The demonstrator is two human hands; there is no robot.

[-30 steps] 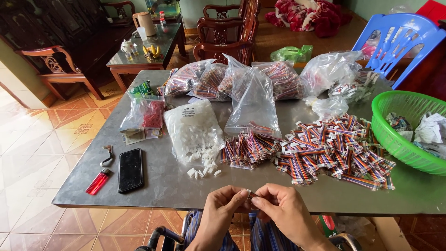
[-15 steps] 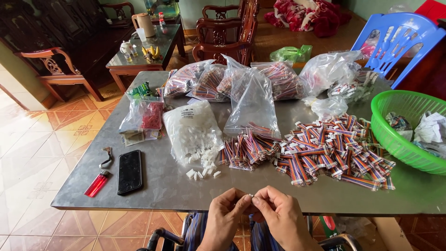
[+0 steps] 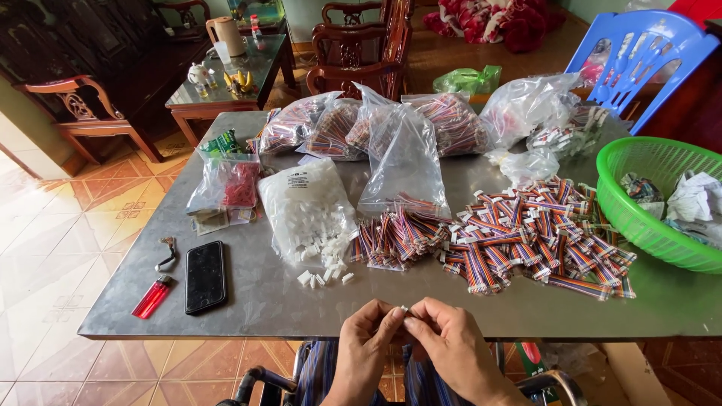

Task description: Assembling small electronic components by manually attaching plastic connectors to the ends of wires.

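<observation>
Both hands meet at the near edge of the grey surface (image 3: 271,301), the left hand (image 3: 365,349) and right hand (image 3: 451,349) pinching one small white connector (image 3: 404,310) between their fingertips. Beyond the connector lie loose white pieces (image 3: 323,277) spilling from a clear bag (image 3: 308,210), then striped wire bundles (image 3: 526,233), and farther right a green basket (image 3: 639,210).

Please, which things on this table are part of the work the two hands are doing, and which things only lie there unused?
Part of the work:
small white piece pinched between left hand and right hand
bag of white connectors
loose multicoloured wire bundles
bags of wire bundles

Only lying there:
black phone
red lighter
green basket
</observation>
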